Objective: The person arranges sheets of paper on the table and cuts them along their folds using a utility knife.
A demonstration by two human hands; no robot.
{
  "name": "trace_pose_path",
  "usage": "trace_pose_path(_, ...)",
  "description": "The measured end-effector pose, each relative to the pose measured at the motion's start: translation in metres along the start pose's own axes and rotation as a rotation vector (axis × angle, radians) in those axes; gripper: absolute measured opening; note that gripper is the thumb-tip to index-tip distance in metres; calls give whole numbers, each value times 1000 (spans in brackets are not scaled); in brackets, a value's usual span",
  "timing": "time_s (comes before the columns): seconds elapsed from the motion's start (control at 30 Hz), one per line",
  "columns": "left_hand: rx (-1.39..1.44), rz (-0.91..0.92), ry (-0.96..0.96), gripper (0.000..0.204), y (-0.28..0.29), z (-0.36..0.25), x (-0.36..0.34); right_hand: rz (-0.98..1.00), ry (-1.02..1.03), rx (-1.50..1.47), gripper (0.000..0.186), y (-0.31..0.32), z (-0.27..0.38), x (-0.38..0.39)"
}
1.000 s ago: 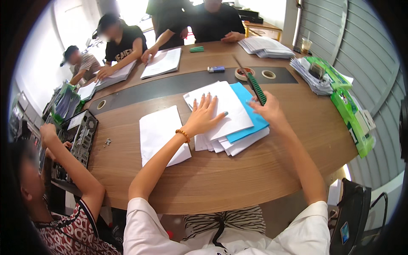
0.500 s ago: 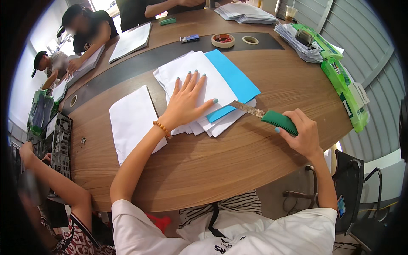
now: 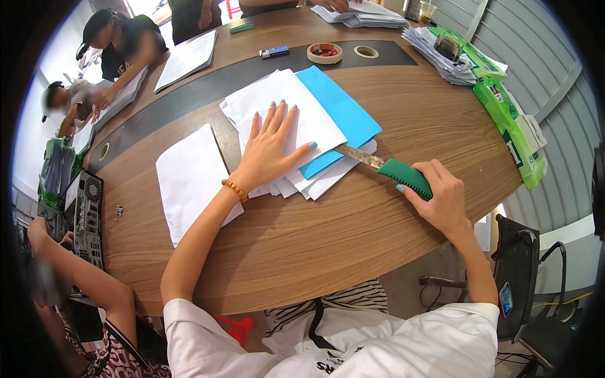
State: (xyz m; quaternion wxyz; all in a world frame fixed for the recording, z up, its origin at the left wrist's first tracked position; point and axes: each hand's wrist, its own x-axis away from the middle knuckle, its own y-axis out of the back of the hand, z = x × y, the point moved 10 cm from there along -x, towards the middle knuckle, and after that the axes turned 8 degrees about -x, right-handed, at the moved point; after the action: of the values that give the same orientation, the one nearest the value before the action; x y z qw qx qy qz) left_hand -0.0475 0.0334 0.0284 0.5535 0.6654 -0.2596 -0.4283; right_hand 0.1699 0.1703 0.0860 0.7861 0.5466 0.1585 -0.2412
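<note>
My left hand (image 3: 272, 142) lies flat with fingers spread on a folded white sheet (image 3: 302, 104), the top one of a loose pile. A folded blue sheet (image 3: 343, 110) sticks out from beneath it on the right. In my right hand (image 3: 441, 192) is a knife (image 3: 406, 176) with a green ribbed handle and a stained, rusty-looking blade. The blade points left, and its tip is tucked under the right edge of the top white sheet, so the tip itself is hidden. More folded white sheets (image 3: 315, 188) fan out below the blue one.
Another folded white stack (image 3: 189, 183) lies left of my forearm. Tape rolls (image 3: 324, 53), a small blue box (image 3: 275, 51) and paper piles (image 3: 365, 15) sit farther back. Green packages (image 3: 504, 120) line the right edge. A computer case (image 3: 88, 214) and co-workers (image 3: 123, 47) are to the left.
The knife stays at the sheet's right edge, its blade slightly farther left under the paper. My left hand keeps its place on the pile. At the back, a co-worker's hand now rests on a paper pile.
</note>
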Motion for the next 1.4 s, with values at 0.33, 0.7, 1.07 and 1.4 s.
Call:
trace_pose_path(0.33, -8, 5, -3, 75, -6, 1, -1, -5, -27, -16, 26, 9, 1, -1)
trace_pose_path(0.7, 52, -18, -27, 77, -4, 0, 1, -16, -12, -4, 30, -5, 12, -4)
trace_pose_path(1.07, -80, 28, -13, 77, -12, 2, 1, 41, 27, -27, 40, -23, 22, -8)
trace_pose_path(1.4, -27, -34, -48, 81, -8, -2, 3, 15, 27, 5, 39, -13, 19, -8)
